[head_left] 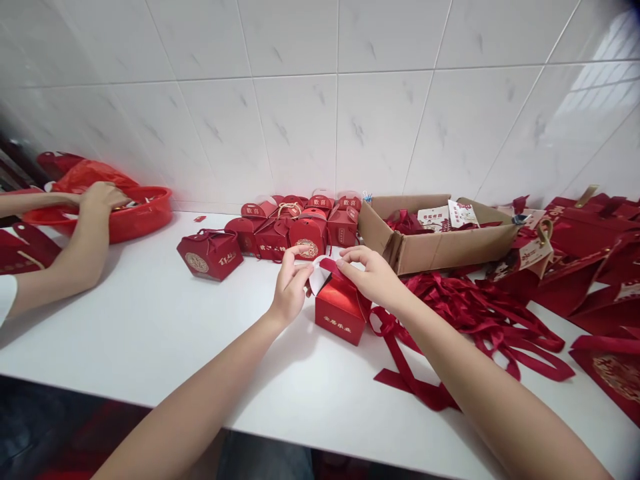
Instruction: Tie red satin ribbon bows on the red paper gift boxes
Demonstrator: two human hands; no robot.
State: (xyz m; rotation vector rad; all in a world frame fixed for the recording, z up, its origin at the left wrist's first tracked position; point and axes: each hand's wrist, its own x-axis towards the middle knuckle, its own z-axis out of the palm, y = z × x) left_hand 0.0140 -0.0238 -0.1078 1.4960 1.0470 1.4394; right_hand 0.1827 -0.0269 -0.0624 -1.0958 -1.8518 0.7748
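Observation:
A small red gift box (pixel 341 323) with gold lettering stands on the white table in front of me, its top partly open and the white inner side of a flap showing. My left hand (pixel 291 283) pinches the upper flap from the left. From the right, my right hand (pixel 369 272) has thumb and fingers closed on the top edge, where a strip of red shows; whether that is ribbon or flap I cannot tell. Just right of the box, a dark red ribbon (pixel 397 360) trails over the table toward my right forearm.
Finished-looking red boxes (pixel 280 230) cluster by the wall, with one box (pixel 210 255) apart. A cardboard box (pixel 450 248) holds tags. Loose ribbons (pixel 470 313) and red bags (pixel 575 260) lie right. At left, another person's hands (pixel 103 197) reach into a red basin (pixel 143 223).

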